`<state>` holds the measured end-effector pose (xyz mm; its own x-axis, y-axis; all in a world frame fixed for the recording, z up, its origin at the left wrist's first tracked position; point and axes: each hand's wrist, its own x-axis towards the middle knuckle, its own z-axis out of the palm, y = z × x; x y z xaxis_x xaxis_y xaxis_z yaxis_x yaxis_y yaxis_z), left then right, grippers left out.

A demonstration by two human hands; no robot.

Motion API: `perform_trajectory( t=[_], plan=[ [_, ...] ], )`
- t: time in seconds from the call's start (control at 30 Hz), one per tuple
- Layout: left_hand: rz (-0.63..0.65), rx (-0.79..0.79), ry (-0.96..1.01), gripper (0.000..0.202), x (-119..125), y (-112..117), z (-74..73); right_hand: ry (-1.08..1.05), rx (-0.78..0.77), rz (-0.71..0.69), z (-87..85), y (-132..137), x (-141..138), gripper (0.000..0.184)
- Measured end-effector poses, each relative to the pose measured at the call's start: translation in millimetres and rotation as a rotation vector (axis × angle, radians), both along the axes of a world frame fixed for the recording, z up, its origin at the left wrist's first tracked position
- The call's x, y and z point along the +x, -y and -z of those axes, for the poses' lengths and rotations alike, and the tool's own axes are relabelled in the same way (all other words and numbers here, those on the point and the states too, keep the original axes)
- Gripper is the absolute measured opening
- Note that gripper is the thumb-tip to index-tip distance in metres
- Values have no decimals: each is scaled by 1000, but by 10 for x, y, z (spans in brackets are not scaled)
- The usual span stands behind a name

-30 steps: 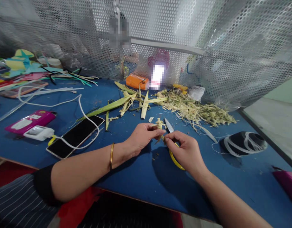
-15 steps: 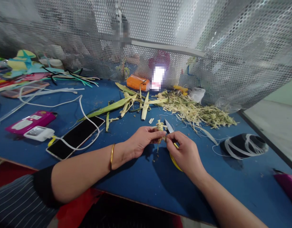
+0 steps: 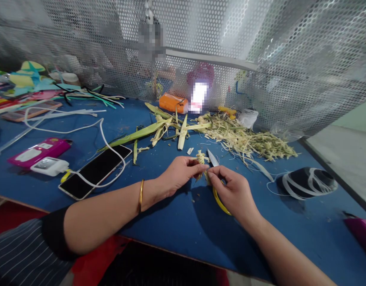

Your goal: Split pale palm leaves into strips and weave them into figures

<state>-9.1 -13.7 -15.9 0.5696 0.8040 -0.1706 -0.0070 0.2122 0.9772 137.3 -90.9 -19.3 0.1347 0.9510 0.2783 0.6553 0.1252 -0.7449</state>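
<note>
A small braided piece of pale yellow plant strip stands up from the fingertips of my left hand. Thumb and fingers pinch it. Close against its lower part is my right hand, closed with thumb and forefinger pressed together. Whatever thin end lies between those fingers is too small to make out. Scissors with a yellow handle lie under my right hand, their pointed metal blade showing beyond the knuckles. The right hand covers the middle of the scissors.
Green-yellow leaf strips and a heap of plant shavings lie behind the hands. A dark spool with white thread is at right. At left are a black-screened phone, a white cable and a magenta device. Perforated sheeting rises behind.
My right fingertips have shifted slightly, and the dangling lower end of the braided piece shows less below the hands. My left hand keeps its pinch.
</note>
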Motion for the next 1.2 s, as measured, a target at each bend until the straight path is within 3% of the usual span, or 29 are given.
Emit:
perform_trajectory(
  t=[0.37, 0.73, 0.9, 0.97, 1.13, 1.2],
  plan=[
    [-26, 14, -25, 24, 8, -13, 27, 105, 33, -3, 21, 13, 6, 16],
    [33, 162, -69, 32, 7, 0, 41, 228, 119, -3, 21, 28, 7, 16],
    [78, 72, -4, 31, 24, 25, 43, 254, 132, 69, 23, 23, -27, 14],
    [66, 44, 20, 29, 28, 25, 39, 146, 82, 69, 15, 9, -38, 15],
    [-17, -12, 68, 29, 17, -9, 29, -425, -129, -11, -18, -42, -49, 19],
    [-41, -45, 76, 29, 8, -20, 21, -487, -138, -9, -22, -53, -52, 20]
  ],
)
